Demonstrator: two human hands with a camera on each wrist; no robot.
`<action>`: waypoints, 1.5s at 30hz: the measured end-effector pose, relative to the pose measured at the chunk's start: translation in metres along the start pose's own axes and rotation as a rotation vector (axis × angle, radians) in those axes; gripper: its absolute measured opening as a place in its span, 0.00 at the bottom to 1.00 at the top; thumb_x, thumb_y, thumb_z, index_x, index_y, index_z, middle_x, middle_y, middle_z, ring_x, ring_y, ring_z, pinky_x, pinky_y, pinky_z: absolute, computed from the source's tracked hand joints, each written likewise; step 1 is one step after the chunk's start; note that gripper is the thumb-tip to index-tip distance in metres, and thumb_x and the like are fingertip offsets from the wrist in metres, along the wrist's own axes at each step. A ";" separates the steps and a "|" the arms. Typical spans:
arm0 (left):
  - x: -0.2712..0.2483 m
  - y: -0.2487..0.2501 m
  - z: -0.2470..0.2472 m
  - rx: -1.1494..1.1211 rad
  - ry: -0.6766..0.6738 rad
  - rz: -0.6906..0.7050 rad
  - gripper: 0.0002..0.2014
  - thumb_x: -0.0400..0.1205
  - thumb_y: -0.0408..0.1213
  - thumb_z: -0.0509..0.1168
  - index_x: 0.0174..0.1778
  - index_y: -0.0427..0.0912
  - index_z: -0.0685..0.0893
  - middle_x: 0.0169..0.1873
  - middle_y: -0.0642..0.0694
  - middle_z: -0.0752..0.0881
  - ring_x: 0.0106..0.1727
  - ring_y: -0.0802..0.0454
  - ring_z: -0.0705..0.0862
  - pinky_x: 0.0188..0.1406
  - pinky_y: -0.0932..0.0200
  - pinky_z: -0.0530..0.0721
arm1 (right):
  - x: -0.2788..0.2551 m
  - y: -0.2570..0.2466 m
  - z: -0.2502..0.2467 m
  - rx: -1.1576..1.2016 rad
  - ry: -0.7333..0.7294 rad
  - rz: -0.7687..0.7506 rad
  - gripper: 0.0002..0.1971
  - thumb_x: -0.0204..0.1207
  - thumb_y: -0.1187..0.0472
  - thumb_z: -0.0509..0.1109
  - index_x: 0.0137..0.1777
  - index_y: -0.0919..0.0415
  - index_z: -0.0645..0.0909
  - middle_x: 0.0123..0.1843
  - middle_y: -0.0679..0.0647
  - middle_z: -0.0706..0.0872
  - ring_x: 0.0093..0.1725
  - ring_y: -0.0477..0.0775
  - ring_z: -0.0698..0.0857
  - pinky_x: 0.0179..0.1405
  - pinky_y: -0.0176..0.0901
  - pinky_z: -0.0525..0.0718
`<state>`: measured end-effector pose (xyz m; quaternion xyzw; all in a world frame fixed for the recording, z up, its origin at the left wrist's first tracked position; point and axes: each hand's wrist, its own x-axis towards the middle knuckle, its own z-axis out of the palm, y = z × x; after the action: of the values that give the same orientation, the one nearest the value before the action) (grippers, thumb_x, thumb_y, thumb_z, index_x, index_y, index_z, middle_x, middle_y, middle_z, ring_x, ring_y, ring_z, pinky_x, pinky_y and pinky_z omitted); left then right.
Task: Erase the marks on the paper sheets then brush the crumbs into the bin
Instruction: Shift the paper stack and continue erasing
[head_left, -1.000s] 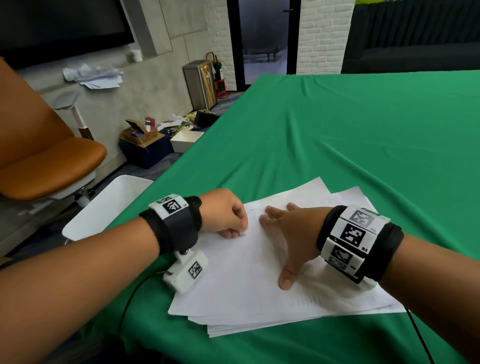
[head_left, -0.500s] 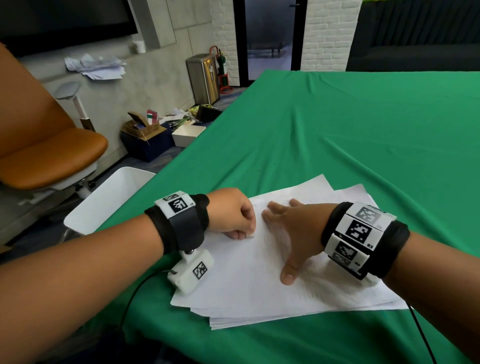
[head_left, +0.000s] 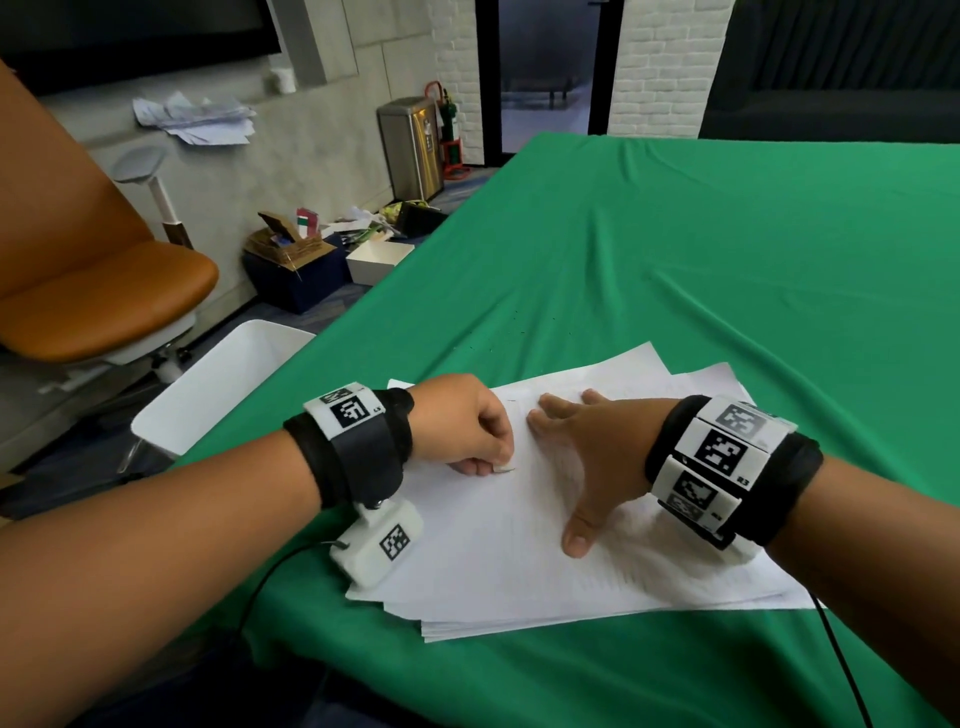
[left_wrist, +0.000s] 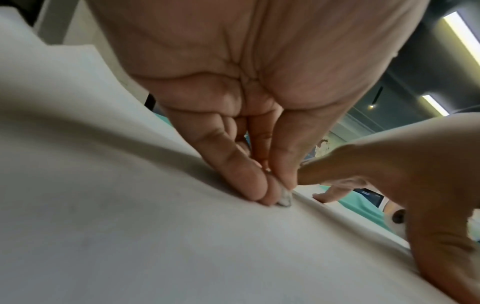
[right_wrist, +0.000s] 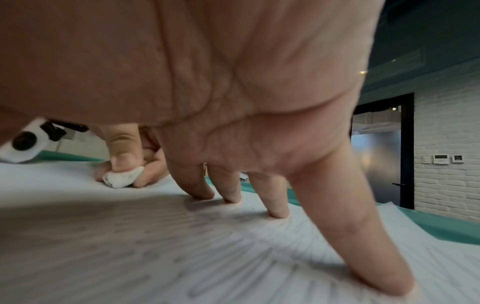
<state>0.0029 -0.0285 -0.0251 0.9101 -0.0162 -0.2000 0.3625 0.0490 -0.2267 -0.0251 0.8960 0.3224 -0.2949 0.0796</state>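
At the lower centre of the head view, the left hand (head_left: 462, 423) pinches a small white eraser (head_left: 504, 468) between thumb and fingers, its tip touching the top sheet of the paper stack (head_left: 519, 561). Just beside it, the right hand (head_left: 597, 447) presses the sheet with fingers spread. A white bin (head_left: 218, 384) sits at the table's left edge.

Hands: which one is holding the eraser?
The left hand. Its fingers are curled, pinching the small white eraser against the paper. The right hand lies with fingers spread, only pressing the sheet down.
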 end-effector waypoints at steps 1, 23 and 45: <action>-0.002 0.000 0.001 -0.005 -0.025 0.011 0.02 0.80 0.29 0.74 0.43 0.38 0.92 0.39 0.38 0.93 0.43 0.42 0.94 0.51 0.49 0.94 | 0.000 0.000 0.000 -0.001 0.000 0.004 0.78 0.50 0.25 0.85 0.91 0.46 0.37 0.93 0.42 0.39 0.91 0.64 0.44 0.87 0.71 0.56; -0.028 0.003 0.015 0.010 -0.224 -0.012 0.04 0.82 0.29 0.74 0.50 0.34 0.91 0.41 0.38 0.93 0.40 0.49 0.91 0.46 0.57 0.93 | 0.002 0.001 0.002 0.002 0.006 0.018 0.78 0.50 0.25 0.85 0.91 0.44 0.37 0.92 0.38 0.38 0.92 0.60 0.42 0.88 0.71 0.55; -0.051 0.004 0.039 -0.059 -0.357 0.001 0.05 0.82 0.30 0.74 0.51 0.33 0.91 0.36 0.48 0.92 0.38 0.56 0.90 0.46 0.60 0.91 | 0.000 -0.001 0.002 0.019 0.015 0.028 0.78 0.49 0.27 0.86 0.92 0.44 0.38 0.92 0.37 0.39 0.92 0.59 0.42 0.88 0.68 0.55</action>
<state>-0.0585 -0.0475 -0.0300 0.8493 -0.0750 -0.3584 0.3804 0.0476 -0.2260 -0.0267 0.9033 0.3074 -0.2902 0.0729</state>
